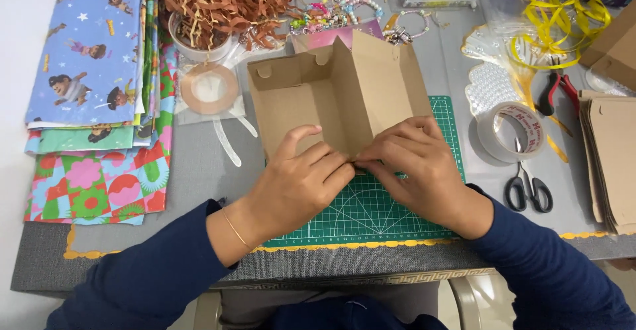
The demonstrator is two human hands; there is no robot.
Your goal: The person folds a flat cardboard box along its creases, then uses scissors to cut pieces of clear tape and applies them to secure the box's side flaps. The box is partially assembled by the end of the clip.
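Note:
A brown cardboard box (331, 91), partly folded with its walls standing, rests on a green cutting mat (371, 214) in the middle of the grey table. My left hand (301, 177) and my right hand (414, 164) meet at the box's near corner, fingers pinching and pressing the cardboard edge there. Both wrists come out of dark blue sleeves, and a thin bracelet circles the left wrist.
Patterned wrapping sheets (93, 98) are stacked at left. A bowl of brown paper shreds (212, 5) and a ribbon roll (210, 88) lie behind. At right are a tape roll (510, 131), scissors (528, 187), pliers (555, 91), yellow ribbon (563, 12) and flat cardboard blanks (613, 158).

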